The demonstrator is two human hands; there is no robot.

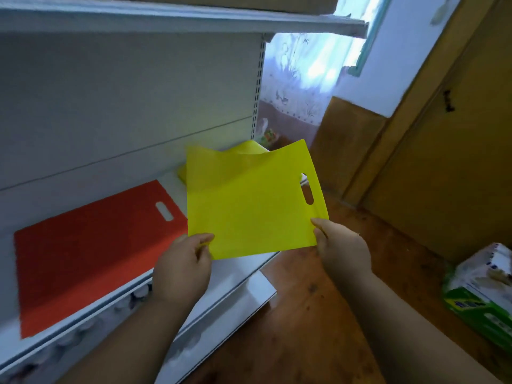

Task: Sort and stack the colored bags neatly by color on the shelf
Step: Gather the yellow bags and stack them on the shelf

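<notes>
The left hand (pixel 184 261) and right hand (pixel 339 245) each pinch a near corner of a yellow bag (pixel 249 206), held above the shelf (pixel 243 286) edge, right of the red stack (pixel 91 245). Next, probably lay it squarely on the yellow pile (pixel 249 147) behind.

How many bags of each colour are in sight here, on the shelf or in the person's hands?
Red bag stacks: 1, flat on the shelf; how many bags are in it cannot be told.
Yellow bags: 2, one held in both hands, one behind it on the shelf, mostly hidden.
Total: 3 visible items.
</notes>
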